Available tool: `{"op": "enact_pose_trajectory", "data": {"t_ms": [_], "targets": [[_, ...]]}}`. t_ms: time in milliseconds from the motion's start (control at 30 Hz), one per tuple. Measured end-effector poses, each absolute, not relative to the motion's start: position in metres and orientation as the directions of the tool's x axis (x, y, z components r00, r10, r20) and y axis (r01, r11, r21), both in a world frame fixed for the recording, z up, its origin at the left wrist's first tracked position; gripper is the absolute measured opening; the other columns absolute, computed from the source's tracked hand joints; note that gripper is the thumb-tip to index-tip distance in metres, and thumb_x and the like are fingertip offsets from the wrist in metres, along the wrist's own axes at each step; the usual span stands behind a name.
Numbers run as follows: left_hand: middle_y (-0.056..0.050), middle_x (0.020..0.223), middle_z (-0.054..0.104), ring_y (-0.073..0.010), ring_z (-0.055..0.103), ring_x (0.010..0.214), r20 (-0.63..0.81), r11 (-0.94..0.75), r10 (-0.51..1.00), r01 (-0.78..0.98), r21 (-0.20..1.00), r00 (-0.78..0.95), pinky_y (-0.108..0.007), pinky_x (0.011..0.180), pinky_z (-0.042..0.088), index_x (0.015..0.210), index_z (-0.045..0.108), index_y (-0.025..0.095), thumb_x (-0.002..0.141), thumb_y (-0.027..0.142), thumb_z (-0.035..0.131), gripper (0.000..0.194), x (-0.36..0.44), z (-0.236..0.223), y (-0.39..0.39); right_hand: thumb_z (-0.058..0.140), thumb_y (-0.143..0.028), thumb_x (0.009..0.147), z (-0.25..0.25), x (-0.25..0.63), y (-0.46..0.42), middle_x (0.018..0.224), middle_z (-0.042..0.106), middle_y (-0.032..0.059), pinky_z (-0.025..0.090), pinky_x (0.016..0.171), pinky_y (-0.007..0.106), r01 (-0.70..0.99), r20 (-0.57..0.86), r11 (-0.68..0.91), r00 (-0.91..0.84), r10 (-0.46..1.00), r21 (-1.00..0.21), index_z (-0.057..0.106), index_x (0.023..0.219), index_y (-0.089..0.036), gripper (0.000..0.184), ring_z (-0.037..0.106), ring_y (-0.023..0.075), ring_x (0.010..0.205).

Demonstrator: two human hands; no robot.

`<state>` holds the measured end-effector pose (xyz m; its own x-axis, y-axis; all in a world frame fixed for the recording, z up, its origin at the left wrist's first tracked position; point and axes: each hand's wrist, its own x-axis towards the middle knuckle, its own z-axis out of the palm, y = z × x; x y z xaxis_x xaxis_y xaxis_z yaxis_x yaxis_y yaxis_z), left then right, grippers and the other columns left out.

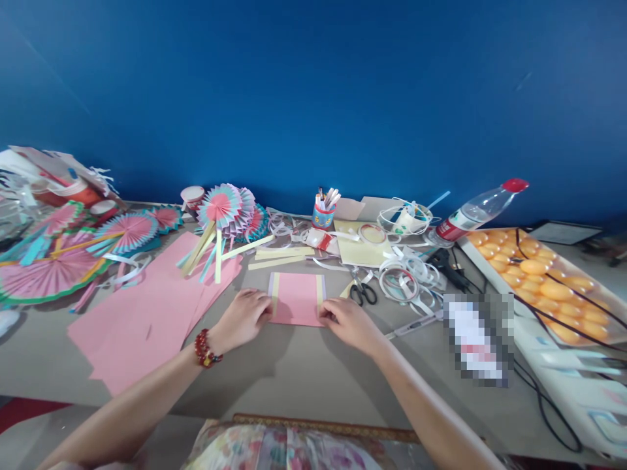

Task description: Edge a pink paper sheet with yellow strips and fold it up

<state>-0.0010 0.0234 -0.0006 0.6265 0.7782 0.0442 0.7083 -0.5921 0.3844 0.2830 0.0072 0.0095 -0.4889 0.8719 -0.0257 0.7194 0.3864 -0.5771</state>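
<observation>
A pink sheet of paper point(298, 300) with yellow and lilac strips along its left and right sides lies on the table in front of me. My left hand point(245, 316) is closed, fingers bent, at the sheet's lower left corner. At the lower right corner, my right hand point(353, 322) pinches the edge with thumb and curled fingers. Scissors with black handles point(363, 294) lie just beyond my right hand, and a utility knife point(416, 324) rests to its right. Pale yellow paper strips point(279, 257) lie behind the sheet.
Large pink sheets point(142, 320) and folded paper fans point(223, 205) cover the left side. Tape rolls point(399, 281), a pen cup point(324, 212), a glue gun point(448, 267), a plastic bottle point(475, 212) and a tray of orange-yellow round items point(546, 267) stand right and behind. Black cables run at right.
</observation>
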Motion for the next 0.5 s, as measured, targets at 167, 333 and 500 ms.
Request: {"op": "enact_pose_trajectory", "data": {"t_ms": [167, 333, 500], "targets": [[-0.001, 0.079, 0.062, -0.0192, 0.059, 0.080, 0.024, -0.590, 0.778, 0.717, 0.370, 0.628, -0.035, 0.089, 0.038, 0.081, 0.056, 0.019, 0.089, 0.008, 0.053, 0.015, -0.0007, -0.0006, 0.0245, 0.059, -0.007, 0.085, 0.0065, 0.2850, 0.0070, 0.081, 0.068, -0.0004, 0.039, 0.072, 0.025, 0.716, -0.030, 0.371, -0.479, 0.877, -0.591, 0.062, 0.083, -0.021, 0.014, 0.061, 0.0158, 0.079], [-0.001, 0.080, 0.062, -0.0196, 0.059, 0.080, 0.012, -0.589, 0.779, 0.724, 0.359, 0.627, -0.035, 0.088, 0.038, 0.081, 0.056, 0.019, 0.090, 0.009, 0.054, 0.014, 0.0002, 0.0015, 0.0246, 0.059, -0.008, 0.086, 0.0037, 0.2857, 0.0060, 0.083, 0.068, -0.0001, 0.039, 0.074, 0.026, 0.710, -0.024, 0.371, -0.479, 0.878, -0.599, 0.062, 0.084, -0.021, 0.014, 0.062, 0.0165, 0.081], [0.000, 0.081, 0.062, -0.0192, 0.059, 0.081, 0.007, -0.586, 0.779, 0.725, 0.362, 0.627, -0.035, 0.089, 0.038, 0.081, 0.056, 0.019, 0.090, 0.009, 0.054, 0.014, 0.0006, 0.0026, 0.0246, 0.059, -0.008, 0.086, 0.0047, 0.2849, 0.0047, 0.083, 0.068, 0.0005, 0.038, 0.074, 0.027, 0.716, -0.024, 0.359, -0.464, 0.885, -0.599, 0.061, 0.082, -0.021, 0.013, 0.061, 0.0167, 0.081]]}}
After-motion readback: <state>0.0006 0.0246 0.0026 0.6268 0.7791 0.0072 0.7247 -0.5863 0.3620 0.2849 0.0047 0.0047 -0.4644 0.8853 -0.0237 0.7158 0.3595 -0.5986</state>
